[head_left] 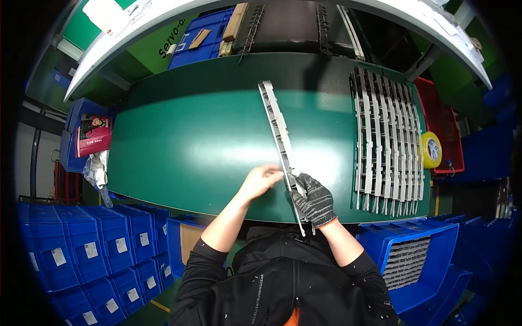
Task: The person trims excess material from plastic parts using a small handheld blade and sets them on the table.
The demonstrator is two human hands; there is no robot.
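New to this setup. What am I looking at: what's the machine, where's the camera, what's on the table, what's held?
There's no robot here: these are a person's own two hands. The one picture comes from a wide fisheye camera on their head, looking down, which is why straight edges bend toward the rim.

The right hand, in a grey knit glove, grips a long, narrow grey strip near its closer end. The bare left hand is beside the strip, fingertips at its edge; whether they touch is hard to tell.

On the right of the green table lies a row of similar strips, with a round yellow roll just to their right. Blue bins are stacked at lower left.
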